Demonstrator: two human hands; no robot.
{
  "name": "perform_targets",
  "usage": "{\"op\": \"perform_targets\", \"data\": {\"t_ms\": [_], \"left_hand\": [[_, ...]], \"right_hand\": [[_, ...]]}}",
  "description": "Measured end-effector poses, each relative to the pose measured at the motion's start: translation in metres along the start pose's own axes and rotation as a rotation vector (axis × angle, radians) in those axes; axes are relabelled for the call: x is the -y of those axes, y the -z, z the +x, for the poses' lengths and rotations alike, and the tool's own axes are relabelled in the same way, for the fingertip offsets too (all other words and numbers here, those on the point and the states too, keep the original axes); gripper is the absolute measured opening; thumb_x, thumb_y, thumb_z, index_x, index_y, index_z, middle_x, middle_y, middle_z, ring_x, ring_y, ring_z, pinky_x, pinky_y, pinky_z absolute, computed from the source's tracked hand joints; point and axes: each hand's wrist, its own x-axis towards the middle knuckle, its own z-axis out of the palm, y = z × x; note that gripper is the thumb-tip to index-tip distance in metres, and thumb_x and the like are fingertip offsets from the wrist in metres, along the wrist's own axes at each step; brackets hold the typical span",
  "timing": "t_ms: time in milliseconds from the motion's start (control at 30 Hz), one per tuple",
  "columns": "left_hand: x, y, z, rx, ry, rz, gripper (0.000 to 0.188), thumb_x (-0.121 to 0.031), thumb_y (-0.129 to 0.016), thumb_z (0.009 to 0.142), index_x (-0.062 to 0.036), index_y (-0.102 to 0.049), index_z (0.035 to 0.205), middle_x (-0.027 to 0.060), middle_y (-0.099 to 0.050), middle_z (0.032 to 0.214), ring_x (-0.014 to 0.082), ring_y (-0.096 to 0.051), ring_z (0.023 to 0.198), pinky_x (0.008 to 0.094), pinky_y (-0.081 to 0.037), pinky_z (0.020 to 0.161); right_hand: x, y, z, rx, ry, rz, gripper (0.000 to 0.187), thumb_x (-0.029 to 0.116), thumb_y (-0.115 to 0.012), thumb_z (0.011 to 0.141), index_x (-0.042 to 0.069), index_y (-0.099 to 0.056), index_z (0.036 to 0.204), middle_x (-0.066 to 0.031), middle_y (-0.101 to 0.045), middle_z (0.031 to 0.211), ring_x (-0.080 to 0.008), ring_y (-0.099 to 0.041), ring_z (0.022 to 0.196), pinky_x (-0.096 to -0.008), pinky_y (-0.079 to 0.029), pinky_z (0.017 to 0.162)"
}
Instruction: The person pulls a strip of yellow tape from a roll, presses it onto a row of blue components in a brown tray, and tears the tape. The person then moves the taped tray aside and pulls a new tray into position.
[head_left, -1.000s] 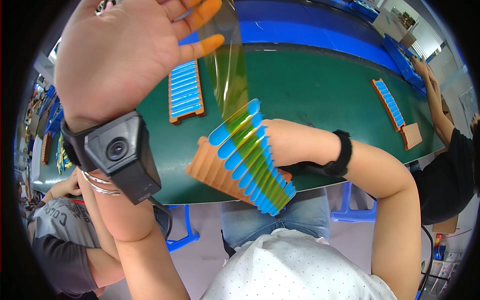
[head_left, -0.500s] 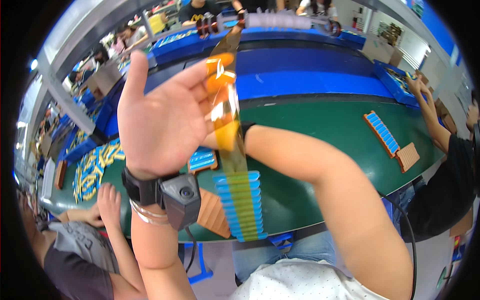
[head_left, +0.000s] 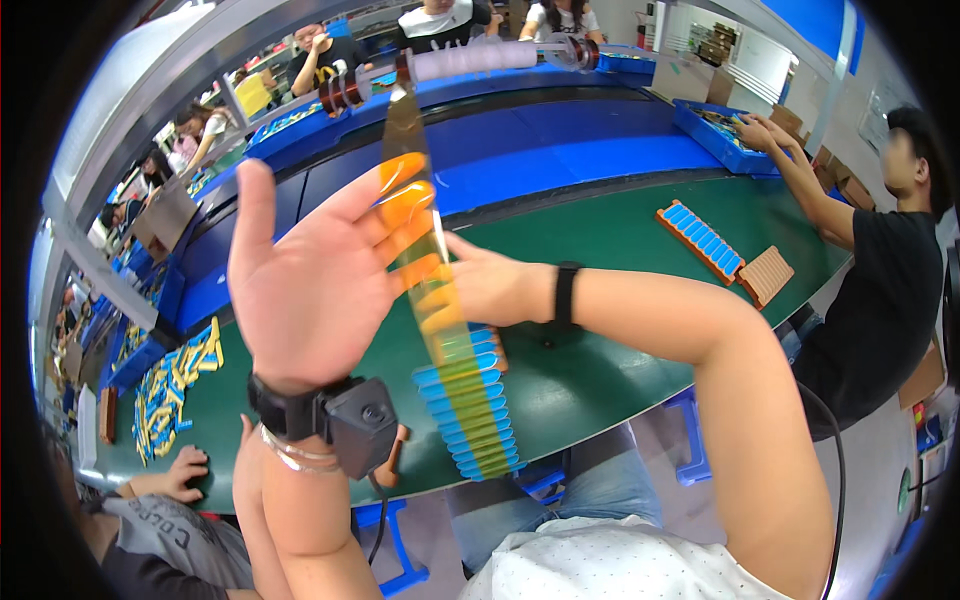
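Above the table [head_left: 640, 230], left hand [head_left: 310, 290] lower now, amber tape [head_left: 430, 250] stretched longer

One amber tape strip [head_left: 425, 240], two blue-filled trays [head_left: 470, 400] [head_left: 702, 238], one empty brown tray [head_left: 766, 274], one yellow-blue pile [head_left: 170, 385].

Bright, even indoor light; sharp centre (edges bend, dark fisheye rim).

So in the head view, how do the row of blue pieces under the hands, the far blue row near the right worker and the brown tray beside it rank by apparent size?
1. Near row of blue pieces, though it sits closest to the camera.
2. Far blue row.
3. Brown tray.
The last two look close in size; the fisheye rim makes this unsure.
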Motion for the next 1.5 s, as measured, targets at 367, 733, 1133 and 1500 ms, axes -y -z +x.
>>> {"op": "perform_targets", "data": {"t_ms": [367,733,1133,1500], "left_hand": [[0.022,-0.004,-0.001,-0.268,0.06,0.009,0.094,-0.079,-0.033,0.09,0.0034,-0.053,0.13,0.0127,-0.064,0.115,0.026,-0.055,0.108,0.0458,-0.033,0.102],[0.169,-0.052,-0.075,-0.328,-0.074,0.054,0.093,-0.076,-0.029,0.093,0.0025,-0.041,0.142,0.0146,-0.06,0.128,0.0236,-0.058,0.116,0.0394,-0.045,0.1],[0.112,-0.015,-0.011,-0.409,0.141,-0.099,0.105,-0.086,-0.018,0.086,0.0022,-0.057,0.127,0.0137,-0.067,0.114,0.0256,-0.064,0.101,0.047,-0.05,0.09],[0.013,-0.024,0.066,0.449,-0.241,0.074,0.094,-0.073,-0.023,0.094,0.0071,-0.048,0.136,0.0182,-0.06,0.129,0.0321,-0.053,0.123,0.055,-0.031,0.107]], "right_hand": [[0.048,0.112,-0.067,-0.06,-0.572,1.03,0.065,0.014,-0.079,0.074,0.005,-0.055,0.133,-0.0171,-0.063,0.122,-0.0292,-0.06,0.116,-0.0375,-0.048,0.098],[0.224,0.13,-0.112,-0.344,-0.749,1.238,0.016,0.005,-0.071,0.084,0.002,-0.065,0.098,-0.0053,-0.066,0.081,-0.0139,-0.065,0.075,-0.0286,-0.051,0.069],[0.281,0.138,-0.156,-0.266,-0.677,1.296,0.026,0.006,-0.075,0.084,0.001,-0.066,0.108,-0.0102,-0.071,0.091,-0.0204,-0.071,0.083,-0.0302,-0.054,0.07],[0.252,0.093,-0.135,-0.597,-1.219,1.865,0.063,0.014,-0.072,0.09,-0.001,-0.043,0.144,-0.0122,-0.071,0.106,-0.0174,-0.068,0.098,-0.0271,-0.052,0.086]]}}
